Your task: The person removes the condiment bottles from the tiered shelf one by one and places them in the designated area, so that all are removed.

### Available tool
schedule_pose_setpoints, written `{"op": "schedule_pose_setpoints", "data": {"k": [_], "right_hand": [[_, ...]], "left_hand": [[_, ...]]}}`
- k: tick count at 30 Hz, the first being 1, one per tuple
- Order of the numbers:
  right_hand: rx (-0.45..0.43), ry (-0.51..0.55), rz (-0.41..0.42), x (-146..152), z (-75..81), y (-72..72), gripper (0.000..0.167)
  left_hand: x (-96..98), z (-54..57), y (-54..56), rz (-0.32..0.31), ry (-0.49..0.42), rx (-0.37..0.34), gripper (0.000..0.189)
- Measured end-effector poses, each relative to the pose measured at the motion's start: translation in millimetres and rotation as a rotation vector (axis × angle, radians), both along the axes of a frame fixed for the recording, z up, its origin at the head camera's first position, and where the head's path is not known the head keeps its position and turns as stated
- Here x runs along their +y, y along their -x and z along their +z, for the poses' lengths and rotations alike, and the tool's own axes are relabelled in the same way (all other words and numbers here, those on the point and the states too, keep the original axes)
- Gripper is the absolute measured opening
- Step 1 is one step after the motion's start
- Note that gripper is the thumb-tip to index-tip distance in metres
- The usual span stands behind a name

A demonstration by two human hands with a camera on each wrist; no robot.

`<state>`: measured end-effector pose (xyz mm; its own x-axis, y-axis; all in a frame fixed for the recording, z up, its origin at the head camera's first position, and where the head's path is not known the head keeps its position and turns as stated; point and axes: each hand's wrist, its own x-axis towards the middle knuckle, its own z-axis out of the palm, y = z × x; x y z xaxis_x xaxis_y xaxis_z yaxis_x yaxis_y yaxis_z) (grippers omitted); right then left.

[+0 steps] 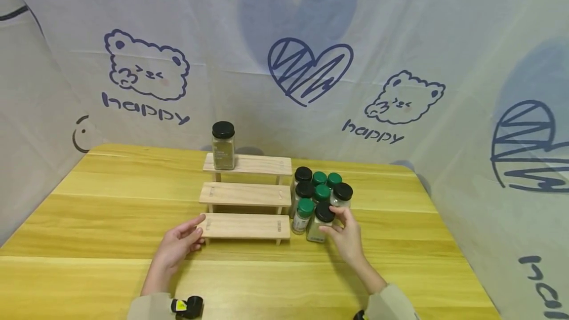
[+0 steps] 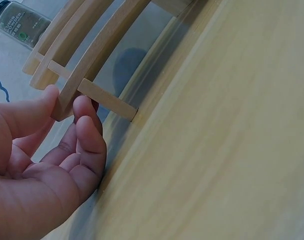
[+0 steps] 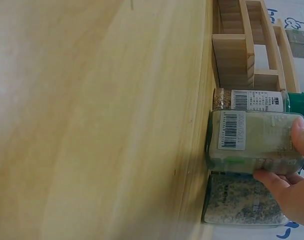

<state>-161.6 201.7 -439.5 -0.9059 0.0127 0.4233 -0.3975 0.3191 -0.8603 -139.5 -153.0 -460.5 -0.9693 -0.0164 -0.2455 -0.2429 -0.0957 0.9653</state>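
A three-step wooden display rack (image 1: 244, 225) stands mid-table. My left hand (image 1: 177, 245) pinches the left end of its lowest step, thumb above and fingers below, as the left wrist view (image 2: 52, 160) shows. To the right of the rack, my right hand (image 1: 348, 238) grips a black-lidded spice jar (image 1: 317, 230) between thumb and fingers near its top. In the right wrist view this jar (image 3: 256, 140) holds pale powder and bears a barcode label. It appears upright, beside a green-lidded shaker (image 1: 302, 221). Another black-lidded jar (image 1: 223, 153), with brownish powder, stands at the left of the top step.
Several more jars with black or green lids crowd behind the gripped one, including a wide black-lidded jar (image 1: 342, 192) and a small green-lidded one (image 1: 334, 180). The yellow wooden table (image 1: 111, 201) meets a printed white cloth (image 1: 200, 63) at its back.
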Motion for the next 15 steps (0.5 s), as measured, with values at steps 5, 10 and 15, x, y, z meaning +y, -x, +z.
{"op": "schedule_pose_setpoints", "data": {"k": [5,10,15], "right_hand": [[0.022,-0.009,0.001,0.8,-2.2,1.9,0.044],[0.043,-0.011,0.023,0.2,-3.2,3.3,0.044],[0.087,-0.05,0.036,-0.5,-4.2,3.1,0.043]], "left_hand": [[0.4,0.1,-0.4,-0.002,-0.003,-0.001,0.043],[0.6,-0.1,-0.5,-0.001,-0.006,0.0,0.043],[0.8,-0.6,-0.3,0.005,-0.013,-0.003,0.043]]}}
